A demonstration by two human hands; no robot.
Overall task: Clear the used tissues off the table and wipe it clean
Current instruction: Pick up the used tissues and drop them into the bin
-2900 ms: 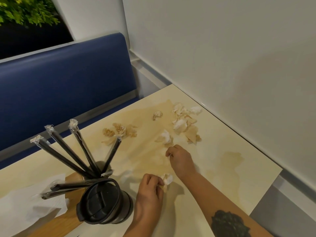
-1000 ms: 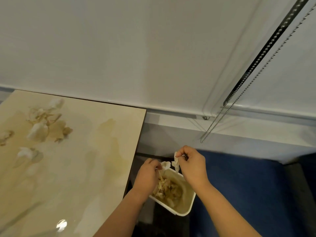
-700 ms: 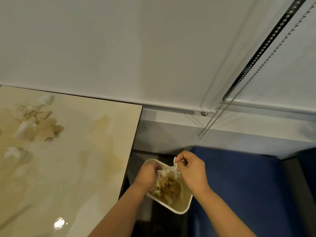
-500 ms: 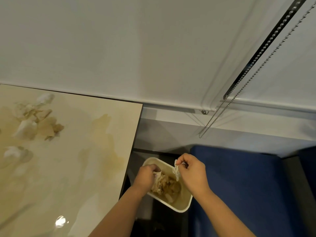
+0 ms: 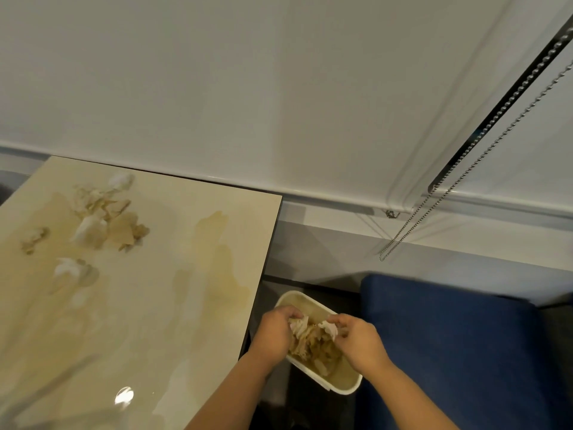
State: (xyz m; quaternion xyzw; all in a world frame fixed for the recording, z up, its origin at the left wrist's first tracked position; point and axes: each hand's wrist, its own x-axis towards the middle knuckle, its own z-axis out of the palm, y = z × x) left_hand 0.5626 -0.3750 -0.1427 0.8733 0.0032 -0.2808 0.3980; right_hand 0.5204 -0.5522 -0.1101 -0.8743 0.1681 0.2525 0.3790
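Left hand (image 5: pixel 274 332) and right hand (image 5: pixel 356 339) each pinch a tissue wad (image 5: pixel 299 325) over the bin (image 5: pixel 344 387) | more used tissues (image 5: pixel 102 218) near tabletop's far edge | risk: we drop wads outside the full bin

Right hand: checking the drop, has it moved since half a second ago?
Yes. The right hand has sunk toward the small white bin, nearer its tissues.

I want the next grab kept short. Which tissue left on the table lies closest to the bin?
The lone white wad, nearest the front of the table. The stained pile and the small scrap lie farther from the bin.
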